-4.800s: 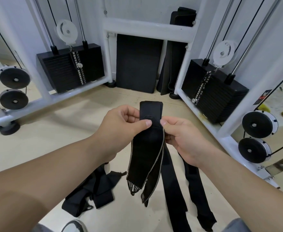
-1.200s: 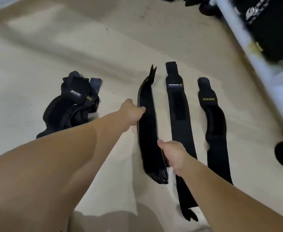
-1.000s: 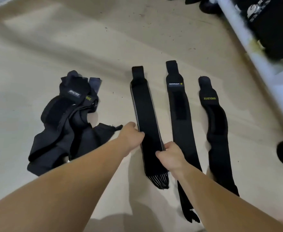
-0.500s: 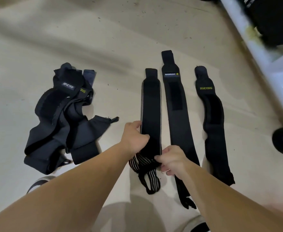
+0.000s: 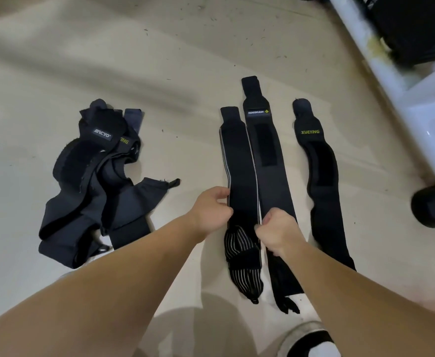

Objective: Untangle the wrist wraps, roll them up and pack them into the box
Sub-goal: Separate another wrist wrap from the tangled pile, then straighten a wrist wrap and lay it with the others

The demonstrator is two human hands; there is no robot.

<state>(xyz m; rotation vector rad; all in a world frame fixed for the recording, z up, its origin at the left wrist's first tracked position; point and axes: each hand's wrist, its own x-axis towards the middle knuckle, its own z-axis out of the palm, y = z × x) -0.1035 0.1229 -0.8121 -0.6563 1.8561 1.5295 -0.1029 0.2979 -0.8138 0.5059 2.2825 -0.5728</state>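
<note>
As you're pinching the grey-edged wrap point(image 5: 239, 163) on the floor point(image 5: 159, 73), left hand point(image 5: 212, 211) and right hand point(image 5: 276, 229) curling onto opposite edges, you're likely pulling it flat for rolling, beside 2 straightened wraps point(image 5: 270, 176).

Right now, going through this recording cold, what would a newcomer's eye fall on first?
The hands at centre: the left hand and right hand grip opposite edges of the grey-edged wrap. It is the leftmost of three wraps laid straight side by side on the floor, next to the middle wrap and the XUEYING wrap. A tangled heap of wraps sits to the left, and a white frame crosses the upper right.
</note>
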